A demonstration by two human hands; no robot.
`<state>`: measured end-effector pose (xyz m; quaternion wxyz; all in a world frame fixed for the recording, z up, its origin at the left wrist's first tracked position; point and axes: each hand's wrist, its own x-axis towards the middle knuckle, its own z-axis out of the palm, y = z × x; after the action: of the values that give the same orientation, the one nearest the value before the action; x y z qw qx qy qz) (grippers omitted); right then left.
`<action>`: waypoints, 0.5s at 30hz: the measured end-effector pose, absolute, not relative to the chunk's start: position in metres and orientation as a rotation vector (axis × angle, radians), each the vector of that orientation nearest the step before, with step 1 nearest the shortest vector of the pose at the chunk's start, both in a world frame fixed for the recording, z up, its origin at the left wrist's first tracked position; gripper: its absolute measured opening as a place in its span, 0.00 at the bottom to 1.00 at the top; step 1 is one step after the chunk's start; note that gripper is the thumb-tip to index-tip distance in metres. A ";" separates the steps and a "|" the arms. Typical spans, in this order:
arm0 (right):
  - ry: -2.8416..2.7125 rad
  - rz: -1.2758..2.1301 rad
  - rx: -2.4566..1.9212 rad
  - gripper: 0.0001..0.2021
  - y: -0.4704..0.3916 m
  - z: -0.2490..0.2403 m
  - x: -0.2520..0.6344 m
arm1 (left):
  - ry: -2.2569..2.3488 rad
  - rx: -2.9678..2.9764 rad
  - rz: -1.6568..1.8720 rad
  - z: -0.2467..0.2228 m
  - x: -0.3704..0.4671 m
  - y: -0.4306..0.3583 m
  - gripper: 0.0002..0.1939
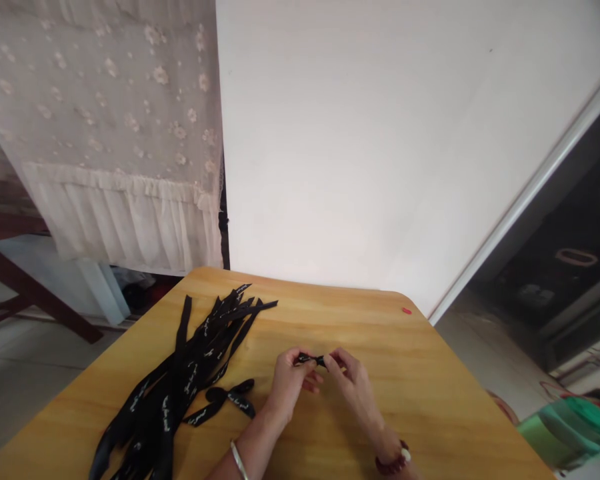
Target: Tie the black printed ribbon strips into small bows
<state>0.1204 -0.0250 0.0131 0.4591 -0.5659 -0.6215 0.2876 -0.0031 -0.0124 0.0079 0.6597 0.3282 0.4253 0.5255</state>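
Left grip (287, 375) and right grip (351, 379) clamp a short black fabric ribbon (320, 361).
Printed black ribbons (195, 370) lie toward the wooden table's (430, 393) left edge.

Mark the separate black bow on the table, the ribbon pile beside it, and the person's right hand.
Black bow (225, 394): head view, near its knot.
Ribbon pile (193, 373): head view, middle of the strips.
Right hand (354, 383): head view, back of the hand.
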 end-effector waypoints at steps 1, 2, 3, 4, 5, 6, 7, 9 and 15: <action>-1.536 0.709 -1.395 0.15 -0.025 0.012 0.120 | 0.949 0.752 1.186 0.008 -0.003 -0.012 0.09; -1.533 0.708 -1.392 0.15 -0.024 0.011 0.119 | 0.940 0.759 1.184 0.007 -0.003 -0.012 0.09; -1.528 0.708 -1.385 0.15 -0.023 0.010 0.119 | 0.935 0.764 1.180 0.007 -0.003 -0.012 0.09; -1.524 0.712 -1.372 0.15 -0.023 0.008 0.118 | 0.931 0.767 1.175 0.007 -0.003 -0.012 0.09; -1.519 0.718 -1.359 0.15 -0.022 0.007 0.118 | 0.923 0.768 1.170 0.007 -0.004 -0.012 0.08; -1.509 0.726 -1.350 0.15 -0.021 0.006 0.118 | 0.909 0.764 1.166 0.006 -0.004 -0.012 0.08; -1.498 0.734 -1.344 0.16 -0.021 0.005 0.118 | 0.889 0.757 1.164 0.006 -0.004 -0.012 0.08; -1.486 0.748 -1.336 0.16 -0.021 0.005 0.118 | 0.839 0.729 1.166 0.005 -0.004 -0.012 0.08; -1.534 0.781 -1.306 0.13 -0.022 0.002 0.118 | 0.777 0.659 1.171 0.005 -0.004 -0.012 0.13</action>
<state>0.1180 -0.0217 0.0023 0.4711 -0.5330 -0.6264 0.3187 -0.0042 -0.0116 0.0051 0.7136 0.2974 0.3507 0.5285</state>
